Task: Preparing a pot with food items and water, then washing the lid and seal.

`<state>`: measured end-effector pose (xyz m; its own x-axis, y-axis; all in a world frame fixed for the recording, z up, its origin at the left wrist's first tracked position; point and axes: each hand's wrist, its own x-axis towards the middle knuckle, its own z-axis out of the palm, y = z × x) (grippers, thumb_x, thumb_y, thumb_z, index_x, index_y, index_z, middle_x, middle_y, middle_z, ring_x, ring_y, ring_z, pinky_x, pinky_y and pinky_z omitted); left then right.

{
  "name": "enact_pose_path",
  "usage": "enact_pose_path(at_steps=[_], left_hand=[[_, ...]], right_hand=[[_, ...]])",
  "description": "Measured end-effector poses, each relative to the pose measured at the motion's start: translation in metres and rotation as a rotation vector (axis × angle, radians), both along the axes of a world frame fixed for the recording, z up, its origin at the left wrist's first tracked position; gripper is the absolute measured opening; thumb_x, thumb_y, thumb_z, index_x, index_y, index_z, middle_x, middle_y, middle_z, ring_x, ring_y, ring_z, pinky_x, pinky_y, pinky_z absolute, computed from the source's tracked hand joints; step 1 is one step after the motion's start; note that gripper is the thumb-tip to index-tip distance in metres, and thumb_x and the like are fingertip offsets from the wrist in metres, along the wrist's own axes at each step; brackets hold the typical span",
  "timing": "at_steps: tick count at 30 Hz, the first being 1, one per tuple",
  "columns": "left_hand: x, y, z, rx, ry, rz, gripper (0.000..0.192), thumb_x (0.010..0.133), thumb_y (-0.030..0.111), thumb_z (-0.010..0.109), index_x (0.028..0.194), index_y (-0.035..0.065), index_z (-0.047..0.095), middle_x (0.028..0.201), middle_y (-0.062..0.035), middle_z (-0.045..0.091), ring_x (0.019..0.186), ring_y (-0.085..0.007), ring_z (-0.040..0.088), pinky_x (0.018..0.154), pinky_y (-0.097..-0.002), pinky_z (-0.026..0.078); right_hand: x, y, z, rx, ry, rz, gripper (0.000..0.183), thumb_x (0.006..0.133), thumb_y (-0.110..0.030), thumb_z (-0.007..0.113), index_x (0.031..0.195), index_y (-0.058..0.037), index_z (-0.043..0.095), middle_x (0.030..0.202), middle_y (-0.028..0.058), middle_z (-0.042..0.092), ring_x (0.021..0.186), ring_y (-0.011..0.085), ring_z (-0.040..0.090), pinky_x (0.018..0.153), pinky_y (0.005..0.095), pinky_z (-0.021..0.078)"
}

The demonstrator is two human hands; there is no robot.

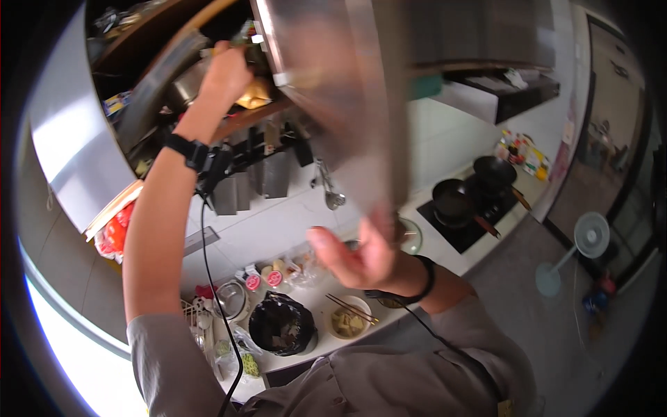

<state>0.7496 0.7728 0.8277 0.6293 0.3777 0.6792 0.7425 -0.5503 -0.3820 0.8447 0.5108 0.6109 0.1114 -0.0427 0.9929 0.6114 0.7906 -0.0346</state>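
Note:
My left hand [225, 72] reaches up into an open wall cabinet, beside a metal pot [188, 82] and a golden packet [255, 95]. Its fingertips are hidden, so whether it grips anything there is unclear. The cabinet door [354, 104], glossy and blurred, stands swung out to the right of that hand. Below, at the door's lower corner, is my right hand [359, 258], palm turned up with the thumb apart from the fingers. Its fingertips overlap the door edge; contact cannot be made out.
Cleavers [276, 174] and a slotted ladle [333, 198] hang under the cabinet. On the counter stand a black-lined bin [284, 323], a bowl [350, 333] with chopsticks [351, 308], and pans [456, 203] on a hob. A range hood [495, 96] juts out at right. Cables run from both wrists.

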Motion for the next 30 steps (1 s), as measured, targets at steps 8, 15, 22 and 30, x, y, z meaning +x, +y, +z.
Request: enact_pose_path(at_steps=[8, 15, 22, 30], left_hand=[[-0.081, -0.045, -0.092, 0.08, -0.22, -0.407, 0.041, 0.086, 0.009, 0.068, 0.124, -0.0033, 0.061, 0.128, -0.024, 0.059, 0.117, -0.0435, 0.058, 0.101, -0.0485, 0.048], [-0.2, -0.059, -0.214, 0.227, -0.469, -0.364, 0.036, 0.088, 0.004, 0.065, 0.123, -0.001, 0.061, 0.123, -0.0215, 0.063, 0.116, -0.0427, 0.059, 0.1, -0.0497, 0.047], [-0.255, -0.167, -0.308, 0.064, -0.741, -0.417, 0.037, 0.084, -0.007, 0.058, 0.121, -0.0038, 0.056, 0.122, -0.0252, 0.059, 0.113, -0.0419, 0.057, 0.1, -0.049, 0.046], [-0.177, -0.254, -0.357, -0.151, -0.705, -0.557, 0.032, 0.087, -0.003, 0.056, 0.119, -0.0039, 0.058, 0.122, -0.0256, 0.059, 0.11, -0.0409, 0.057, 0.099, -0.0491, 0.045]], right_hand=[[-0.034, 0.006, 0.015, 0.027, -0.079, -0.018, 0.079, 0.08, -0.006, 0.074, 0.148, 0.0095, 0.037, 0.143, 0.0249, 0.042, 0.131, 0.0398, 0.043, 0.107, 0.0479, 0.0363], [-0.114, 0.045, 0.019, -0.037, -0.252, -0.11, 0.082, 0.071, -0.002, 0.074, 0.148, -0.0016, 0.047, 0.141, 0.0221, 0.044, 0.13, 0.0412, 0.046, 0.108, 0.0507, 0.0399], [-0.172, 0.095, 0.026, -0.25, -0.371, -0.382, 0.085, 0.082, -0.01, 0.069, 0.157, -0.0075, 0.032, 0.152, 0.0229, 0.034, 0.142, 0.0427, 0.034, 0.117, 0.0501, 0.0356], [-0.124, 0.084, 0.01, -0.413, -0.457, -0.163, 0.064, 0.08, -0.012, 0.069, 0.138, 0.0063, 0.052, 0.148, 0.0277, 0.043, 0.134, 0.0429, 0.048, 0.11, 0.0457, 0.0434]])
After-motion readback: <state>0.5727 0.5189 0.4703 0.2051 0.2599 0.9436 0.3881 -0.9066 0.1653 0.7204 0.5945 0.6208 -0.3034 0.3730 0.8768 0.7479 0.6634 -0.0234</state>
